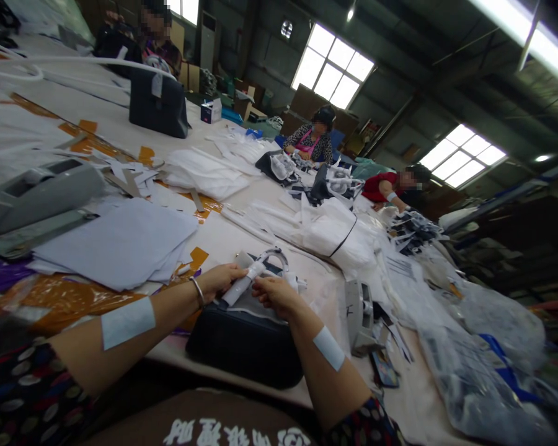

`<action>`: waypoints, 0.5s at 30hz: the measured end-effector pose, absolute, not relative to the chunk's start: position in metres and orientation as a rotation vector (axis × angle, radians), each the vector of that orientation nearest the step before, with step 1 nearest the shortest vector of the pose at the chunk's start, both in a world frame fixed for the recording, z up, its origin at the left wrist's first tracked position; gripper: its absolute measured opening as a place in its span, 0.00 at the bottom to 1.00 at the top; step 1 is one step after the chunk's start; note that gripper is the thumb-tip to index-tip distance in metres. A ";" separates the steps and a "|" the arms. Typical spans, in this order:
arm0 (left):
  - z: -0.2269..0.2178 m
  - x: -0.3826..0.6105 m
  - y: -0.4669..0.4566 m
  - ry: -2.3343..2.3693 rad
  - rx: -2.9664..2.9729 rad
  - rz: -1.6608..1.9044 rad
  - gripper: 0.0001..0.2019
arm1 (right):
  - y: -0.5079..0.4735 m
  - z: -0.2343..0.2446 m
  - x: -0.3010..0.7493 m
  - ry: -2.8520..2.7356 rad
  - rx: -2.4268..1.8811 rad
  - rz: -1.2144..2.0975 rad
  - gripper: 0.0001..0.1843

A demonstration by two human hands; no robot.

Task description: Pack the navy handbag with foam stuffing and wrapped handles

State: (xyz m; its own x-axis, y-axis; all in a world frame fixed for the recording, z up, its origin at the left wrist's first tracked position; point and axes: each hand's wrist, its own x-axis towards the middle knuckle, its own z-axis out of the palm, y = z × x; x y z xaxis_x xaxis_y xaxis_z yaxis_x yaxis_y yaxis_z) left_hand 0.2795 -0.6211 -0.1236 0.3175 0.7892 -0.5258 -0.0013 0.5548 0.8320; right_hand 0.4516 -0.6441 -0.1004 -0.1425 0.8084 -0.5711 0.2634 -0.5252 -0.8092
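My left hand (219, 279) and my right hand (274, 293) are both closed around a white paper-wrapped handle (242, 284) of a dark handbag (246, 337) that lies on the table's near edge in front of me. The left hand grips the lower end of the wrapped part, a bracelet on its wrist. The right hand pinches the wrap a little further along. The bag's curved handle loop (275, 254) rises just behind my fingers. White tape strips sit on both my forearms.
A stack of white sheets (121, 244) and a grey tape dispenser (37, 195) lie at left. A second dispenser (360, 310) and plastic bags (483, 347) are at right. Another dark bag (158, 102) stands far left. Three other people work along the long table.
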 end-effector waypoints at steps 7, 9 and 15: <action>-0.126 0.280 -0.620 1.098 0.800 0.614 0.15 | -0.643 -0.117 0.447 -1.244 -1.677 1.631 0.07; -0.127 0.280 -0.620 1.092 0.805 0.617 0.15 | -0.642 -0.119 0.444 -1.235 -1.719 1.614 0.07; -0.131 0.279 -0.620 1.109 0.812 0.620 0.18 | -0.641 -0.108 0.445 -1.050 -1.726 1.695 0.09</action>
State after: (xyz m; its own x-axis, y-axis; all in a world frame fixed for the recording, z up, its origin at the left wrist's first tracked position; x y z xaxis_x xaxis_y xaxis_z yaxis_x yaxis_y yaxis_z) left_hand 0.2793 -0.6197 -0.1307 0.3347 0.7815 -0.5266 -0.0390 0.5698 0.8209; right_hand 0.4453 -0.6412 -0.1079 -0.0723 0.7991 -0.5968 0.1786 -0.5784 -0.7960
